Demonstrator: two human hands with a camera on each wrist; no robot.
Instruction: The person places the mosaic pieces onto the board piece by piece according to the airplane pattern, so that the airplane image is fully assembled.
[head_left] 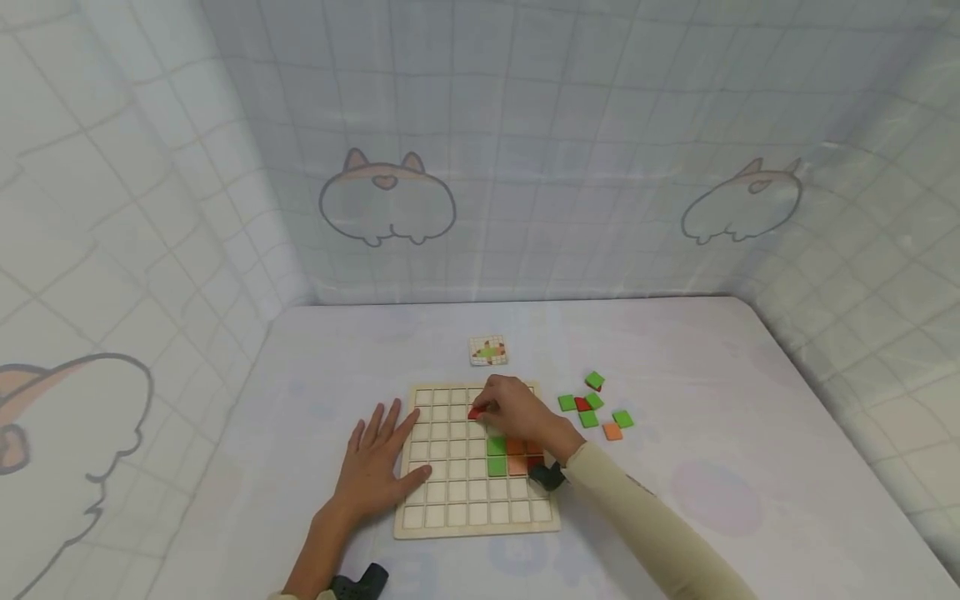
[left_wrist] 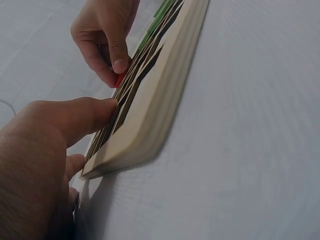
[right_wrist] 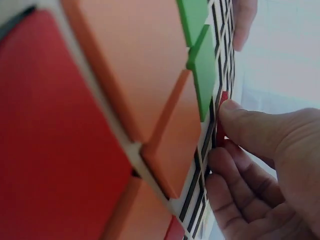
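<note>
A wooden grid board (head_left: 450, 508) lies on the table, also seen edge-on as the board (left_wrist: 155, 115) in the left wrist view. My right hand (head_left: 517, 412) pinches a red tile (head_left: 477, 412) over the board's upper rows; the same red tile (left_wrist: 120, 79) shows between thumb and fingers, and as a red tile (right_wrist: 223, 97) in the right wrist view. My left hand (head_left: 378, 462) lies flat with fingers spread on the board's left edge. Green tiles (head_left: 496, 456), orange tiles (head_left: 516, 457) and a red tile sit in the grid's right part.
Loose green, red and orange tiles (head_left: 592, 407) lie right of the board. A small pattern card (head_left: 488, 350) rests behind it. Cloth walls with cartoon prints close in the table on three sides.
</note>
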